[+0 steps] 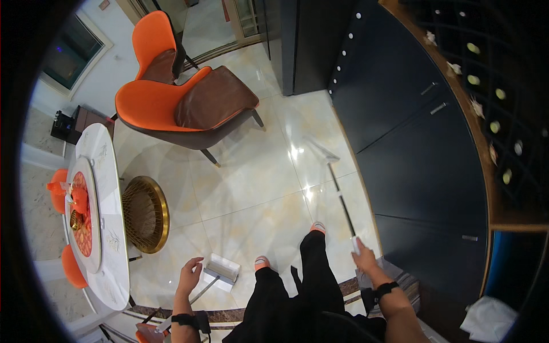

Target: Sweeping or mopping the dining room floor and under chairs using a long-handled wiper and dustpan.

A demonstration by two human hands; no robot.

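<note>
My right hand (364,257) grips the white end of a slim black pole, the handle of a long-handled broom or floor squeegee (345,209). Its head rests on the glossy tiles near the dark cabinets and is too blurred to tell which it is. My left hand (189,274) is held low on the left with loosely bent fingers and nothing in it. Just beside that hand a white long-handled dustpan (227,284) sits on the floor. Its grey handle runs back behind my left forearm.
An orange chair with a brown seat (216,100) stands ahead, a second orange chair (152,40) behind it. To the left is a round marble-look table (113,214) on a gold wire pedestal (161,214). Dark cabinets (411,163) line the right side, below a bottle rack (521,107).
</note>
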